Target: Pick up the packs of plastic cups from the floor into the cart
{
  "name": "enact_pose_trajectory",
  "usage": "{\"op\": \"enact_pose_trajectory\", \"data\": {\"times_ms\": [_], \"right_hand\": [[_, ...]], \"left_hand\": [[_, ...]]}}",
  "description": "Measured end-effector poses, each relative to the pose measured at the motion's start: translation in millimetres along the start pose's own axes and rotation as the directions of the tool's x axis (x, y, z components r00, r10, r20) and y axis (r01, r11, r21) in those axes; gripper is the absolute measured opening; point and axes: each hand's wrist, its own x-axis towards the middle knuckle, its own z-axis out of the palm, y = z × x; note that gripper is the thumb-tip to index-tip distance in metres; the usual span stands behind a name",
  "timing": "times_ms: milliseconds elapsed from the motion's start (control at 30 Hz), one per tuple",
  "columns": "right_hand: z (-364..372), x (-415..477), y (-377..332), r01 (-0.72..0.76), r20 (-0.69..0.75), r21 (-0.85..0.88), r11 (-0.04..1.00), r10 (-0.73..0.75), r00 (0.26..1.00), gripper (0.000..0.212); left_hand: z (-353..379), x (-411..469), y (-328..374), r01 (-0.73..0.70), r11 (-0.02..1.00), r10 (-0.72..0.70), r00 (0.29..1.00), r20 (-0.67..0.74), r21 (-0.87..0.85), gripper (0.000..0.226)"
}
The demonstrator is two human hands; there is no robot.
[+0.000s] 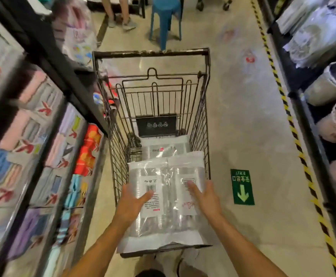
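A dark wire shopping cart point(200, 124) stands in the aisle straight ahead of me. Two clear packs of plastic cups point(166, 216) with white labels lie side by side across its near end. Another pack point(163, 149) lies deeper in the basket, partly covered by them. My left hand point(132, 200) rests flat on the left pack with fingers spread. My right hand point(203, 196) rests flat on the right pack, fingers apart. Neither hand grips anything.
Shelves of packaged goods point(29, 148) line the left, close to the cart. More shelving with bagged goods point(327, 80) runs along the right behind a yellow-black floor stripe point(295, 136). A blue stool point(166, 19) and a person's legs point(119, 15) stand beyond the cart. A green exit sticker point(242, 186) marks the floor.
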Motion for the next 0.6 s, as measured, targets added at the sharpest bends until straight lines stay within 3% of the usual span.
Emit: {"op": "enact_pose_trajectory", "data": {"times_ms": [67, 167, 300, 600], "right_hand": [[19, 20, 23, -0.009, 0.001, -0.038, 0.999, 0.009, 1.0, 0.094], [42, 42, 47, -0.027, -0.017, -0.076, 0.997, 0.025, 1.0, 0.063], [61, 70, 85, -0.078, -0.018, -0.14, 0.987, 0.076, 0.997, 0.049], [83, 97, 147, -0.174, -0.043, -0.233, 0.957, 0.169, 0.985, 0.043]], "left_hand": [[4, 15, -26, 0.055, 0.998, -0.055, 0.998, 0.004, -0.004, 0.074], [21, 35, -55, 0.124, 0.99, -0.125, 0.992, -0.019, -0.064, 0.049], [50, 75, -103, 0.187, 0.979, -0.186, 0.982, 0.021, -0.085, 0.05], [90, 124, -172, 0.214, 0.977, -0.213, 0.976, 0.052, 0.002, 0.064]]}}
